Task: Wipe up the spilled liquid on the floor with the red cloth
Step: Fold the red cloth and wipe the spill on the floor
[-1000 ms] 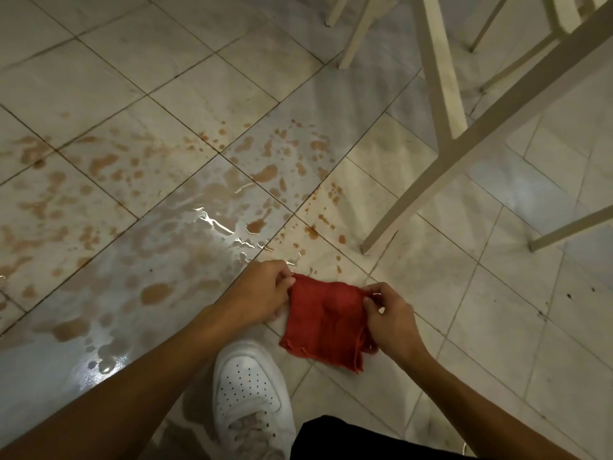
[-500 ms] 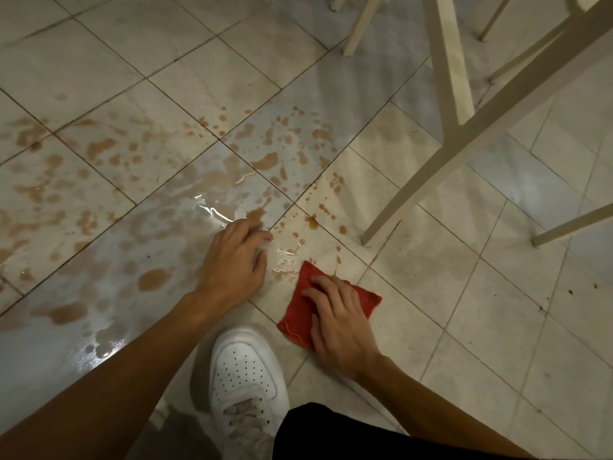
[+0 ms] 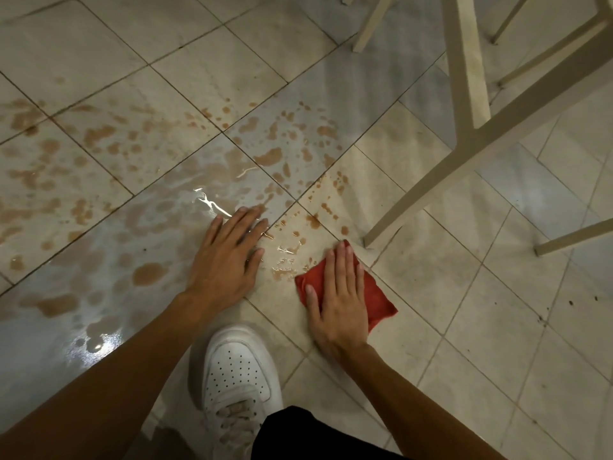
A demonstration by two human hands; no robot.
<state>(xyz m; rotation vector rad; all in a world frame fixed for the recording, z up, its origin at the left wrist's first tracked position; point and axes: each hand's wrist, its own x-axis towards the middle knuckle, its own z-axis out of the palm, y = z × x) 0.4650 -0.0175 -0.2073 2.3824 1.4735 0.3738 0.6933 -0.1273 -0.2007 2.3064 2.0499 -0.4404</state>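
Note:
A folded red cloth [image 3: 378, 295] lies flat on the tiled floor, and my right hand [image 3: 340, 297] presses down on it, palm flat with fingers spread. Brown spilled liquid [image 3: 146, 273] covers the tiles to the left and ahead as splotches and a shiny wet film. Small droplets [image 3: 287, 260] sit just left of the cloth. My left hand [image 3: 229, 257] rests flat on the wet floor with its fingers apart, holding nothing.
Cream-coloured furniture legs [image 3: 464, 61] and a slanted brace [image 3: 431, 190] stand at the upper right; one foot [image 3: 368, 240] touches down just beyond the cloth. My white shoe [image 3: 237, 373] is planted on the floor between my arms.
Both hands held the cloth up a second ago. My right hand has since laid it on the floor and slid it right and forward; my left hand went flat onto the wet tile.

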